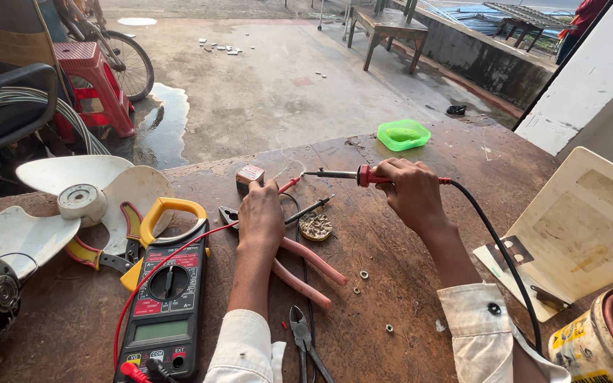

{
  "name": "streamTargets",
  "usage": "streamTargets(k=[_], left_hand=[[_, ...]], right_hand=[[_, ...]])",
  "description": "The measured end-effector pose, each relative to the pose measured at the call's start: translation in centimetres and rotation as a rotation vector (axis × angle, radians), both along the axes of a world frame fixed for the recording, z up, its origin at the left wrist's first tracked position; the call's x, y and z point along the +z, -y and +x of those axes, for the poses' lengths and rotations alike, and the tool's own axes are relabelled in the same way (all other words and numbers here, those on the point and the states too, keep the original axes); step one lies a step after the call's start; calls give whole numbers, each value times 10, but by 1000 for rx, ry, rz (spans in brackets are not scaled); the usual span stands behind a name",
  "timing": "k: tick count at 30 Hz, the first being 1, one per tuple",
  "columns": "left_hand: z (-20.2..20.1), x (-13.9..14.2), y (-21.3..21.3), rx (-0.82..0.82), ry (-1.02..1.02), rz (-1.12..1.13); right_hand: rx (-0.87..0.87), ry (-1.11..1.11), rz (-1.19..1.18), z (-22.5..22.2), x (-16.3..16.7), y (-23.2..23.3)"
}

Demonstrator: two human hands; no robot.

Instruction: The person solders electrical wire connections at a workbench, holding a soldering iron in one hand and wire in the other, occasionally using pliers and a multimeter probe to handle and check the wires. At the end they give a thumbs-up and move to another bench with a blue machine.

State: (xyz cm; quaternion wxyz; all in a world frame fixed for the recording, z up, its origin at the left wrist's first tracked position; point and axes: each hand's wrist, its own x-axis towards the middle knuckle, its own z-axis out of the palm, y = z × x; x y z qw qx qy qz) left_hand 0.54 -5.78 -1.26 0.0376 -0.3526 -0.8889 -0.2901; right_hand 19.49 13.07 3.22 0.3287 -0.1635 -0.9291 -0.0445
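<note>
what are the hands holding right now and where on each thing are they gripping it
The right hand grips a soldering iron by its red handle. The left hand pinches a red test lead near its tip.

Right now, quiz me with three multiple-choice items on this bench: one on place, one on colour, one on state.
1. Where does the meter lie?
A. beside the green dish
B. beside the left hand, fan side
C. on the red stool

2. What colour is the dish?
A. green
B. blue
C. black

3. What is the right hand doing?
A. resting flat and empty
B. gripping the pliers
C. gripping the soldering iron

Answers: 1 B, the meter sits between the left hand and the fan. 2 A, the dish is bright green. 3 C, its fingers wrap the iron's red handle, while the pliers lie on the bench.
</note>
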Motion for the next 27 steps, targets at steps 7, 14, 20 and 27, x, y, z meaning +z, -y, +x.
streamTargets(k=[7, 14, 20, 27], left_hand=[[0, 2, 1, 2, 18, -15], [1, 3, 1, -3, 30, -21], [2, 4, 2, -7, 29, -31], [2, 5, 2, -3, 38, -56]], right_hand=[[-20, 14, 9, -1, -2, -1], [-26, 25, 23, -3, -4, -1], [-17, 27, 25, -1, -3, 0], [-19, 40, 24, -2, -2, 1]])
